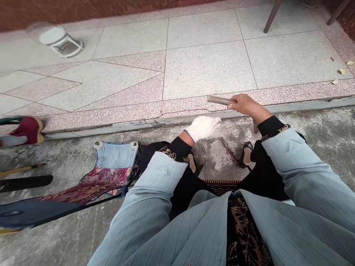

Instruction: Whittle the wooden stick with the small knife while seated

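Observation:
My left hand (204, 127) wears a white knit glove. Its fingers are drawn together, and whatever they may hold is hidden. Bare and to the upper right of it, my right hand (244, 103) grips a short brownish rod (219, 100) with wire wound around part of it. The rod points left, over the edge of the tiled step. A small tan piece shows under my right wrist; I cannot tell whether it belongs to the rod. On the concrete between my shoes lies a thin tool with a reddish-brown handle (229, 150).
The tiled step (205, 70) runs across in front, with a white stool (59, 38) on it. A folding cloth chair (111, 173) stands at my left, near another person's red shoe (27, 131). Dark furniture legs (271, 16) are at upper right.

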`<state>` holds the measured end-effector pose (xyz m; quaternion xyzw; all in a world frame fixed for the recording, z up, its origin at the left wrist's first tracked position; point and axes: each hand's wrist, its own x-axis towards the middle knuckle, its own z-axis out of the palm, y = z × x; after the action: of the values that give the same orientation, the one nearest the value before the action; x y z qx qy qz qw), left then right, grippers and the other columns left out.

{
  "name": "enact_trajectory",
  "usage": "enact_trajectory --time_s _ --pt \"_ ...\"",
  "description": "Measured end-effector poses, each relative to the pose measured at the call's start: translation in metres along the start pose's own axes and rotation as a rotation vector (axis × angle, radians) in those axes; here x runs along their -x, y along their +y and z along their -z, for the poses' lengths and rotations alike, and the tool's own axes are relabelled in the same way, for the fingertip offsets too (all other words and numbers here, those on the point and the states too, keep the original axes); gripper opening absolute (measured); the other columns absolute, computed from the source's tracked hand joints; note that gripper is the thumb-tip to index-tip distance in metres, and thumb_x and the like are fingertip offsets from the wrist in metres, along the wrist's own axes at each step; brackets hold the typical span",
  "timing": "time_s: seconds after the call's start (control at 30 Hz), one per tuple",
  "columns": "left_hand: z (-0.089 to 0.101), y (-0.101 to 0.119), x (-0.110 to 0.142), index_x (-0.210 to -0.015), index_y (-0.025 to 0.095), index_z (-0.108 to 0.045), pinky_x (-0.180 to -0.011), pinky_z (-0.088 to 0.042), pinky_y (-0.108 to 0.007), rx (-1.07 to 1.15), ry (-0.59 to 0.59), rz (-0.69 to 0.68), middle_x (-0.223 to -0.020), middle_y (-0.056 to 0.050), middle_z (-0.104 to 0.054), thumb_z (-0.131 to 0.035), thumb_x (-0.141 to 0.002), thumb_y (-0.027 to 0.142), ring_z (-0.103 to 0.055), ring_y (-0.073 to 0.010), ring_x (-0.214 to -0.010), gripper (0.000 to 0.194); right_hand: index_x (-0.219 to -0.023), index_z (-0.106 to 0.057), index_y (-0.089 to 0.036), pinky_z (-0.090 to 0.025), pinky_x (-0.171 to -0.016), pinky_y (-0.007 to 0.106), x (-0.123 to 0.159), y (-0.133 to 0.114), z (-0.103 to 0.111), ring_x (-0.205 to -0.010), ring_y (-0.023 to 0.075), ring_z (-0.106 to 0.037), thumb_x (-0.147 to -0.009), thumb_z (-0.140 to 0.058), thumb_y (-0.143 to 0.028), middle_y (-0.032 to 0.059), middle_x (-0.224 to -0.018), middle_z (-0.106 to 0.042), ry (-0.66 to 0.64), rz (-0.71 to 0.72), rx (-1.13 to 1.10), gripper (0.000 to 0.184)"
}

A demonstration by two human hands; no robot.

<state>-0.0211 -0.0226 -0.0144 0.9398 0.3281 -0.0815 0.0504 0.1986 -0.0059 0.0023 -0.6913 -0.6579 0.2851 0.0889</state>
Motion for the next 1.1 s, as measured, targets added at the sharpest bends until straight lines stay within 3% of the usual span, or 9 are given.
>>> enact_trajectory --time_s 0.13,0.27,0.37,0.5,0.63,0.8,0.93,1.0,1.1 --pt "0.003 -0.006 0.004 -0.111 0.018 -0.062 -0.064 -0.042 -0.030 -0.051 0.013 0.034 -0.082 -0.009 -0.070 -0.031 -0.100 0.041 -0.067 -0.0233 -0.075 0.040 -0.092 -0.074 -0.016 -0.041 -0.067 0.030 0.003 0.001 -0.008 -0.077 0.0191 -0.060 -0.078 -0.072 -0.031 0.0089 -0.088 -0.068 -0.380 0.118 0.269 0.020" --pt "0.008 -0.016 0.006 -0.113 0.018 -0.062 -0.066 -0.043 -0.030 0.046 0.007 0.059 -0.086 -0.008 -0.070 -0.033 -0.099 0.039 -0.067 -0.0220 -0.077 0.038 -0.098 -0.073 -0.017 -0.043 -0.063 0.024 0.014 0.004 -0.001 -0.063 0.0108 -0.055 -0.077 -0.073 -0.039 -0.0001 -0.075 -0.066 -0.924 0.390 -0.071 0.030" --pt "0.013 -0.018 0.005 -0.113 0.018 -0.061 -0.068 -0.045 -0.029 0.185 0.000 0.084 -0.091 -0.006 -0.070 -0.031 -0.100 0.036 -0.065 -0.0186 -0.078 0.037 -0.099 -0.068 -0.015 -0.044 -0.060 0.021 0.022 0.001 0.015 -0.062 0.0078 -0.053 -0.079 -0.071 -0.043 -0.0016 -0.077 -0.064 -0.662 0.506 -0.567 0.034" --pt "0.019 -0.012 0.004 -0.114 0.018 -0.060 -0.071 -0.044 -0.028 0.145 0.029 0.094 -0.089 -0.005 -0.069 -0.029 -0.100 0.037 -0.066 -0.0189 -0.082 0.038 -0.077 -0.060 -0.014 -0.041 -0.053 0.020 0.020 -0.005 0.025 -0.056 0.0070 -0.048 -0.079 -0.073 -0.041 -0.0015 -0.065 -0.057 -0.226 0.394 -0.860 0.029" --pt "0.018 -0.005 0.005 -0.113 0.018 -0.060 -0.071 -0.044 -0.028 0.045 0.028 0.059 -0.089 -0.006 -0.070 -0.028 -0.101 0.039 -0.067 -0.0199 -0.084 0.040 -0.071 -0.057 -0.016 -0.038 -0.050 0.022 0.011 -0.004 0.016 -0.052 0.0077 -0.045 -0.081 -0.071 -0.034 -0.0021 -0.058 -0.051 -0.150 0.239 -0.732 0.025" --pt "0.010 -0.002 0.005 -0.108 0.016 -0.061 -0.068 -0.044 -0.030 -0.023 0.018 0.060 -0.087 -0.010 -0.070 -0.029 -0.101 0.039 -0.068 -0.0225 -0.081 0.040 -0.080 -0.065 -0.015 -0.039 -0.057 0.027 0.003 -0.004 0.008 -0.058 0.0118 -0.050 -0.082 -0.067 -0.028 0.0006 -0.060 -0.054 -0.080 0.097 -0.274 0.013" --pt "0.010 -0.003 0.007 -0.110 0.017 -0.061 -0.068 -0.044 -0.031 -0.037 0.005 0.057 -0.088 -0.012 -0.069 -0.033 -0.099 0.035 -0.068 -0.0252 -0.084 0.036 -0.084 -0.072 -0.017 -0.039 -0.066 0.031 0.004 -0.010 -0.001 -0.073 0.0188 -0.057 -0.076 -0.073 -0.028 0.0064 -0.076 -0.064 -0.212 0.086 0.147 0.014" --pt "0.014 -0.005 0.008 -0.112 0.017 -0.062 -0.068 -0.044 -0.032 -0.024 -0.025 0.052 -0.087 -0.011 -0.069 -0.038 -0.098 0.033 -0.068 -0.0256 -0.084 0.032 -0.082 -0.073 -0.018 -0.039 -0.065 0.030 0.007 -0.012 -0.005 -0.071 0.0174 -0.057 -0.074 -0.074 -0.027 0.0044 -0.073 -0.064 -0.465 0.161 0.205 0.012" --pt "0.021 -0.012 0.011 -0.111 0.018 -0.063 -0.070 -0.043 -0.031 0.074 -0.032 0.063 -0.090 -0.010 -0.069 -0.039 -0.098 0.035 -0.066 -0.0243 -0.085 0.033 -0.093 -0.074 -0.019 -0.039 -0.061 0.026 0.016 -0.013 0.000 -0.061 0.0121 -0.053 -0.074 -0.073 -0.031 -0.0012 -0.069 -0.063 -0.827 0.335 -0.042 0.023"
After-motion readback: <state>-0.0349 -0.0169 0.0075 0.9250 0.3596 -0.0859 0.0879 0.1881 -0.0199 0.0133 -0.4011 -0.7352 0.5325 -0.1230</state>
